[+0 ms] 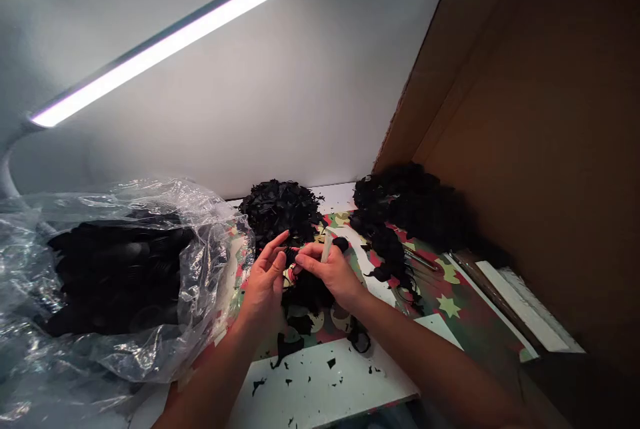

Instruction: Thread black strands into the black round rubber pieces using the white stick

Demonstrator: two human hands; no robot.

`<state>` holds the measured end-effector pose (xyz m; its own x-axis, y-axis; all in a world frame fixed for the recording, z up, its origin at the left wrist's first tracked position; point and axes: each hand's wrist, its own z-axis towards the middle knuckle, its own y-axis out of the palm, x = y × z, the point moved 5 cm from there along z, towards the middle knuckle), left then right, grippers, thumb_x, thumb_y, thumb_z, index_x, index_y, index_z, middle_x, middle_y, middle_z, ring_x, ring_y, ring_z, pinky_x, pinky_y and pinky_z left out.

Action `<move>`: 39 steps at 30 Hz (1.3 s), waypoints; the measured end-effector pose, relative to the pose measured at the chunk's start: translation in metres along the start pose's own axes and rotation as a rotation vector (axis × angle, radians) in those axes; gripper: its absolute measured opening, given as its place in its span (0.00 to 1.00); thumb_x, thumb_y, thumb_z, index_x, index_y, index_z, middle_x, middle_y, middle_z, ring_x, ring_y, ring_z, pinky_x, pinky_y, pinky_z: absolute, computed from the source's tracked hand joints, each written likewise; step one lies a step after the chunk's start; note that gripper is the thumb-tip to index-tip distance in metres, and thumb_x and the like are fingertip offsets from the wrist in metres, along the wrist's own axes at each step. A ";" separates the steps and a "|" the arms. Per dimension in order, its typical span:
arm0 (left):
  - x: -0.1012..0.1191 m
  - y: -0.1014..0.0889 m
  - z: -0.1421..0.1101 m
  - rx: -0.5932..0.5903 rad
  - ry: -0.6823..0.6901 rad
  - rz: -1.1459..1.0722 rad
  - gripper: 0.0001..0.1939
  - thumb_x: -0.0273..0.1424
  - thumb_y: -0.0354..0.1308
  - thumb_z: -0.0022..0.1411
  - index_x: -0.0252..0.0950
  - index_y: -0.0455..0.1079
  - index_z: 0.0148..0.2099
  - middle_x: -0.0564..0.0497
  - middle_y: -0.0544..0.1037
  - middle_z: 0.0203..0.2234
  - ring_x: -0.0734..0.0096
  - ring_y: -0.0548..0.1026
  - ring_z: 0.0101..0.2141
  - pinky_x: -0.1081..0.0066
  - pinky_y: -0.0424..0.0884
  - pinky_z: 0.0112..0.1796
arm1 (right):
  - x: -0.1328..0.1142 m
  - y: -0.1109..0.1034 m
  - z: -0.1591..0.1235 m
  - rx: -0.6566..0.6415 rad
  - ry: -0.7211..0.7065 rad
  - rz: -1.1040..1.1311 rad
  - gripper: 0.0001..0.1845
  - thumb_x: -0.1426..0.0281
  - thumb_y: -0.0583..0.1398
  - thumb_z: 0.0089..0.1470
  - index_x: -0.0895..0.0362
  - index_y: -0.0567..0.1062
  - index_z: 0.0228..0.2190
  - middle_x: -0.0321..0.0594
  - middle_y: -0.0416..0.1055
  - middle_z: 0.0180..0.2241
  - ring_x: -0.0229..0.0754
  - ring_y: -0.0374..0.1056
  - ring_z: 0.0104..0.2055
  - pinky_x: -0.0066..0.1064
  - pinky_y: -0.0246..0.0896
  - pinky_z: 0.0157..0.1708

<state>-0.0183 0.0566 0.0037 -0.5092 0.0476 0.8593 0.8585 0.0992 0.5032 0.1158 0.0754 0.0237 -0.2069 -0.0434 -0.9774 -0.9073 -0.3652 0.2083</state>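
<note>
My left hand [264, 280] and my right hand [331, 272] meet over the middle of the table. The left fingers pinch a small black piece [291, 256] between the hands. The right hand grips a pale stick-like tool [327, 247] with a black tip [341, 243], and its fingers also touch the black piece. Under the hands lies a loose heap of black scraps [306, 292] on a patterned mat [450, 296].
A pile of black pieces [281, 208] sits behind the hands, another dark pile [405, 206] at back right. A clear plastic bag [120, 269] of black items fills the left. A lit lamp bar [155, 49] hangs above. A cardboard wall [525, 116] bounds the right. A white board [325, 382] lies near me.
</note>
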 end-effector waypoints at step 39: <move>0.014 0.017 -0.014 -0.079 -0.263 -0.188 0.20 0.44 0.70 0.55 0.31 0.77 0.40 0.42 0.83 0.37 0.69 0.80 0.34 0.75 0.78 0.37 | -0.010 -0.099 0.021 0.082 -0.027 -1.145 0.12 0.66 0.63 0.60 0.52 0.78 0.45 0.43 0.73 0.44 0.47 0.71 0.44 0.35 0.62 0.44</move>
<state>-0.0102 0.0447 0.0253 -0.6484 0.2922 0.7030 0.7451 0.0541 0.6648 0.1996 0.1316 0.0132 0.7482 0.2953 -0.5941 -0.5893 -0.1158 -0.7996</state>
